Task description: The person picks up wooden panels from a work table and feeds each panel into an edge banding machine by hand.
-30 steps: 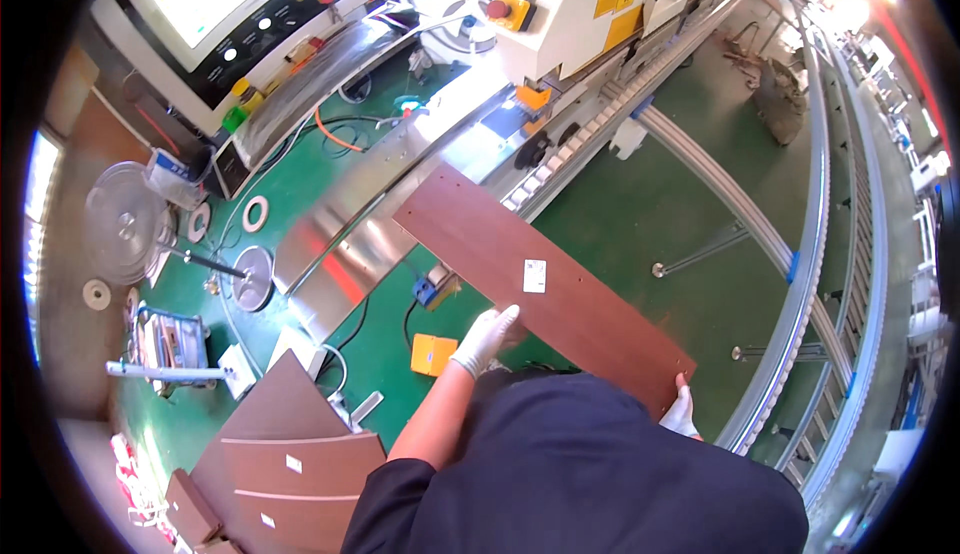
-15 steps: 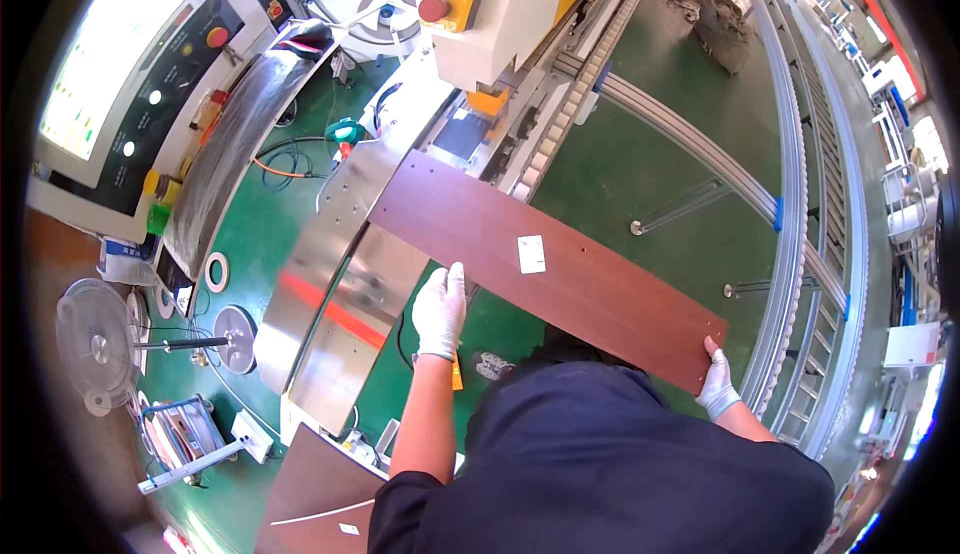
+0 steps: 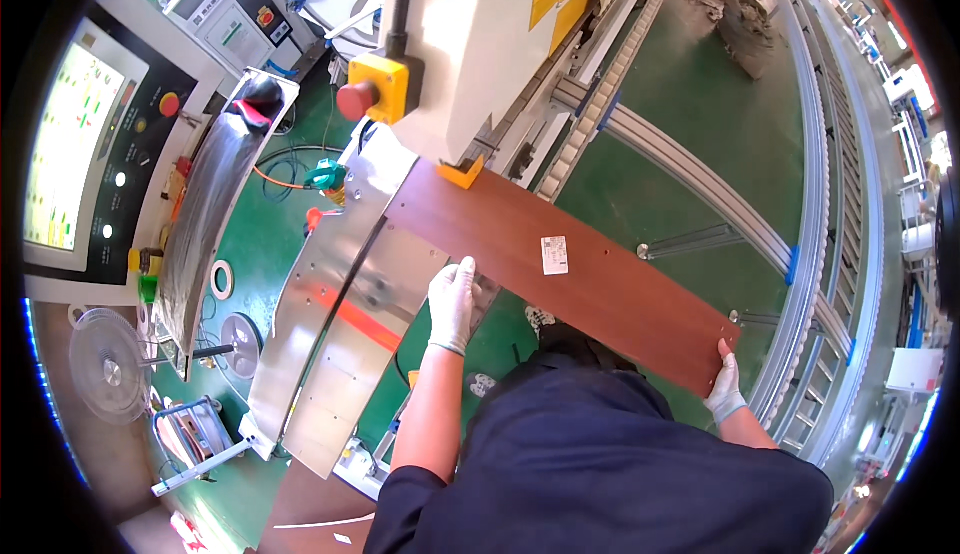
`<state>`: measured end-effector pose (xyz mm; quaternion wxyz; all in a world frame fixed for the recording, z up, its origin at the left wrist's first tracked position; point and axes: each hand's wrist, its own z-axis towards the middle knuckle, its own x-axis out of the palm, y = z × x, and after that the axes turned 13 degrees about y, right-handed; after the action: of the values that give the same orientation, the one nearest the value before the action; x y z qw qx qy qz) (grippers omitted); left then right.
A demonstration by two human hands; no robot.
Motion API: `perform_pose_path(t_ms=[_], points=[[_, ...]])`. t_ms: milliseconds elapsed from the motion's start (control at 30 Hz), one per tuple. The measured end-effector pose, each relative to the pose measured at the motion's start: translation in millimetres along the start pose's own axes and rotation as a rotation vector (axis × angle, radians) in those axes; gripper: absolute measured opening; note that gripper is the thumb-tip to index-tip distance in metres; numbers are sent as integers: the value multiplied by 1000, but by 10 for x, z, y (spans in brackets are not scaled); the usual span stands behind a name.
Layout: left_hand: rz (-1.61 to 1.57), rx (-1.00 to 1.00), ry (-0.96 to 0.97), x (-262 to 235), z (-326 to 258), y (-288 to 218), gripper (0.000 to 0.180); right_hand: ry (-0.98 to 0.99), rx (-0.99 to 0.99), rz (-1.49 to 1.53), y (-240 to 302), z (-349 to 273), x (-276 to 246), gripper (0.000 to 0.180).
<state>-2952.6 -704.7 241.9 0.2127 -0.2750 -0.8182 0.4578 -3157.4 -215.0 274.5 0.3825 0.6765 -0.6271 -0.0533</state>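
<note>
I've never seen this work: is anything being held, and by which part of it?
Yes, a brown board: the right hand grips its right end; the left hand is at its near long edge, its grip unclear.

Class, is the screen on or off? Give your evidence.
On: the screen glows brightly, with coloured marks across it.

Green floor [image 3: 690,94] is spreading past the left and right edges of the metal table [image 3: 330,384]. Well beyond its left edge, a grey-brown wall [image 3: 110,459] is rising beside a glowing strip of light [image 3: 48,394].
</note>
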Motion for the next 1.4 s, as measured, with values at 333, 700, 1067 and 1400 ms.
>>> perform_pose_path(t_ms=[333,700,1067,1400], points=[[106,97,22,783,906,-390,41,-5,-22,23,851,836,-164,60],[753,509,-267,526,382,117,31,-481,-638,-1586,1045,1640,-128,59],[1128,128,-512,-721,-2212,847,43,1200,-243,-1901,-968,1284,1811,47],[-1088,-24,-1728,-750,-5615,5133,34,1446,-151,-2259,-1841,583,2060,41]])
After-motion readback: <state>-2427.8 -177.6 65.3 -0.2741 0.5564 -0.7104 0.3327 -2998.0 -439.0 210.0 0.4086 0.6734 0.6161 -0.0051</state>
